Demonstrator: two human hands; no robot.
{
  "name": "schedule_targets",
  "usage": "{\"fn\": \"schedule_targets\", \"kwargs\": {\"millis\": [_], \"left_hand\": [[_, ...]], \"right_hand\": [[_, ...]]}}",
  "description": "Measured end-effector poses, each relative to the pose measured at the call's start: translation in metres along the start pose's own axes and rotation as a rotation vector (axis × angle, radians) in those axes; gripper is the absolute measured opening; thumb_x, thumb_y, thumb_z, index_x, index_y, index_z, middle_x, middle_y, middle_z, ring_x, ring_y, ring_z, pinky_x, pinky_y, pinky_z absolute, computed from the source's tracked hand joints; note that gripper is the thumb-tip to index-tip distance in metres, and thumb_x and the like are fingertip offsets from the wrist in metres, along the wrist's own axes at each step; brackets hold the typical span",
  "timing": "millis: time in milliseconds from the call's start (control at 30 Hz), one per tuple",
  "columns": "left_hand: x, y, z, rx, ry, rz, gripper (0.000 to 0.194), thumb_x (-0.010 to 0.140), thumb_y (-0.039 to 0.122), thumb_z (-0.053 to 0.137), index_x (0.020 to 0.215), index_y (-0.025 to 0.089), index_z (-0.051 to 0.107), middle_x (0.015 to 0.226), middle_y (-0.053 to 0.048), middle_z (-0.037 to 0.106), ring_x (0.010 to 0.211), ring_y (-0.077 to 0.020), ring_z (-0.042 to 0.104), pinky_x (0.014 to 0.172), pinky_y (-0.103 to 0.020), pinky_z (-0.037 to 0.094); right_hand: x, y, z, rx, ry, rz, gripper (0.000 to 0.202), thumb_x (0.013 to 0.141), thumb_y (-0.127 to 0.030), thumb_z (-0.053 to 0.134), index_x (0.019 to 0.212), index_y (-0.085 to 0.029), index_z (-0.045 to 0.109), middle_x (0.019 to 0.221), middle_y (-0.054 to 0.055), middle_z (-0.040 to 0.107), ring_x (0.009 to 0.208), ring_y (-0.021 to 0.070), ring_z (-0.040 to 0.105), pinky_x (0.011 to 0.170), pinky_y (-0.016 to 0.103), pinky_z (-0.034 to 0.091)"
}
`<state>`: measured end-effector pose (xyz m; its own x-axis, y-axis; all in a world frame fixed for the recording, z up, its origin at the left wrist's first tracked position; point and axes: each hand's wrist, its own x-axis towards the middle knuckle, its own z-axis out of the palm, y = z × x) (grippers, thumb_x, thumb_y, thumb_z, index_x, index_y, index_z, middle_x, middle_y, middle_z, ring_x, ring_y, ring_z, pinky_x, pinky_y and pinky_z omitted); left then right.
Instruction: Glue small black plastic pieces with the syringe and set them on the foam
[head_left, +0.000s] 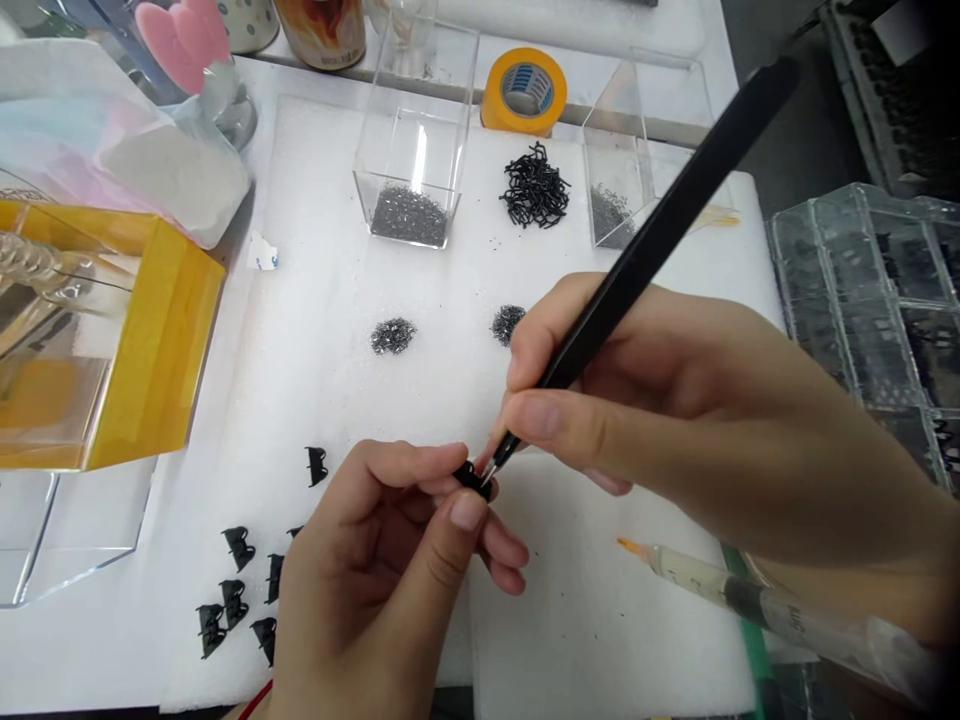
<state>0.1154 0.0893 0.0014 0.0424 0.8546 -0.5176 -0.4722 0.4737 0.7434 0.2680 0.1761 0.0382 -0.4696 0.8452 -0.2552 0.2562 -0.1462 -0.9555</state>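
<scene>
My left hand [397,560] pinches a small black plastic part [471,480] between thumb and fingertips. In my right hand [637,390] is a pair of black tweezers [630,250], slanting down to the left. Their metal tips touch or lie right at the black part; I cannot tell if a tiny piece is between them. Left of my left hand lie several similar black parts [238,547], some partly hidden by the hand. Beyond the hands are two small piles of tiny metallic pieces, a left pile [392,336] and a right pile [508,324] partly behind my right fingers.
At the back stand a clear box of tiny pieces [409,215], a heap of black bent pieces [535,188], a yellow tape roll [523,92] and another clear box [611,215]. A yellow-taped box [161,350] is left. A brush-tipped pen [697,575] and compartment boxes [862,270] are right.
</scene>
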Motion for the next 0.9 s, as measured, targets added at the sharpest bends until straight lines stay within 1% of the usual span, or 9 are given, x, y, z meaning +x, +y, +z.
{"fn": "schedule_targets", "kwargs": {"millis": [100, 267, 500, 567, 667, 767, 833, 900], "left_hand": [[-0.002, -0.001, -0.001, 0.002, -0.001, 0.018, 0.013, 0.084, 0.011, 0.065, 0.091, 0.022, 0.064, 0.067, 0.002, 0.071, 0.060, -0.0093, 0.067, 0.060, -0.017, 0.055], [-0.003, -0.001, -0.001, 0.009, -0.017, 0.023, 0.015, 0.086, 0.010, 0.063, 0.091, 0.024, 0.064, 0.068, 0.003, 0.072, 0.062, -0.0082, 0.067, 0.061, -0.015, 0.055], [-0.003, -0.001, -0.001, 0.003, -0.016, 0.030, 0.017, 0.086, 0.008, 0.061, 0.091, 0.024, 0.064, 0.068, 0.004, 0.072, 0.062, -0.0075, 0.067, 0.061, -0.015, 0.055], [-0.003, -0.002, -0.002, 0.002, -0.026, 0.029, 0.018, 0.086, 0.007, 0.061, 0.091, 0.024, 0.064, 0.069, 0.004, 0.072, 0.062, -0.0075, 0.067, 0.061, -0.015, 0.055], [-0.001, -0.004, -0.002, 0.004, -0.050, 0.019, 0.016, 0.087, 0.008, 0.061, 0.090, 0.024, 0.063, 0.068, 0.004, 0.072, 0.062, -0.0080, 0.067, 0.061, -0.016, 0.055], [-0.001, -0.001, 0.001, 0.037, -0.060, 0.031, 0.014, 0.088, 0.010, 0.060, 0.090, 0.024, 0.062, 0.070, 0.004, 0.071, 0.063, -0.0086, 0.068, 0.062, -0.017, 0.057], [-0.005, 0.001, 0.001, 0.086, -0.038, 0.064, 0.018, 0.088, 0.012, 0.060, 0.100, 0.027, 0.060, 0.075, 0.004, 0.068, 0.064, -0.0091, 0.069, 0.061, -0.018, 0.058], [-0.012, -0.002, -0.006, 0.138, 0.002, 0.118, 0.032, 0.088, 0.019, 0.062, 0.116, 0.032, 0.055, 0.081, 0.004, 0.064, 0.063, -0.0100, 0.068, 0.056, -0.020, 0.058]], "right_hand": [[0.001, -0.001, -0.001, 0.012, -0.020, 0.016, 0.010, 0.084, -0.014, 0.064, 0.077, -0.022, 0.064, 0.047, -0.008, 0.047, 0.038, 0.0060, 0.051, 0.029, 0.013, 0.039], [0.002, -0.001, 0.001, 0.023, 0.006, 0.031, 0.015, 0.084, -0.009, 0.064, 0.075, -0.021, 0.065, 0.048, -0.007, 0.050, 0.040, 0.0053, 0.051, 0.031, 0.013, 0.039], [0.001, 0.001, -0.001, 0.054, -0.040, 0.029, 0.012, 0.085, -0.012, 0.064, 0.077, -0.021, 0.066, 0.048, -0.008, 0.053, 0.040, 0.0049, 0.053, 0.033, 0.012, 0.041], [0.001, 0.001, -0.001, 0.062, -0.055, 0.030, 0.012, 0.085, -0.012, 0.064, 0.077, -0.020, 0.066, 0.053, -0.007, 0.057, 0.044, 0.0054, 0.056, 0.035, 0.012, 0.043], [0.002, 0.000, -0.001, 0.070, -0.072, 0.039, 0.011, 0.084, -0.011, 0.065, 0.078, -0.020, 0.065, 0.064, -0.004, 0.064, 0.056, 0.0090, 0.065, 0.045, 0.014, 0.053], [0.001, -0.001, -0.002, 0.108, -0.113, 0.069, 0.011, 0.084, -0.010, 0.065, 0.080, -0.019, 0.064, 0.068, -0.003, 0.068, 0.060, 0.0120, 0.069, 0.052, 0.017, 0.057], [0.002, 0.000, -0.003, 0.145, -0.091, 0.083, 0.009, 0.083, -0.011, 0.066, 0.078, -0.019, 0.063, 0.068, -0.002, 0.068, 0.061, 0.0133, 0.070, 0.053, 0.018, 0.059], [0.006, 0.005, -0.003, 0.173, -0.018, 0.089, 0.008, 0.083, -0.015, 0.067, 0.077, -0.018, 0.062, 0.070, -0.001, 0.067, 0.065, 0.0155, 0.071, 0.057, 0.020, 0.060]]}}
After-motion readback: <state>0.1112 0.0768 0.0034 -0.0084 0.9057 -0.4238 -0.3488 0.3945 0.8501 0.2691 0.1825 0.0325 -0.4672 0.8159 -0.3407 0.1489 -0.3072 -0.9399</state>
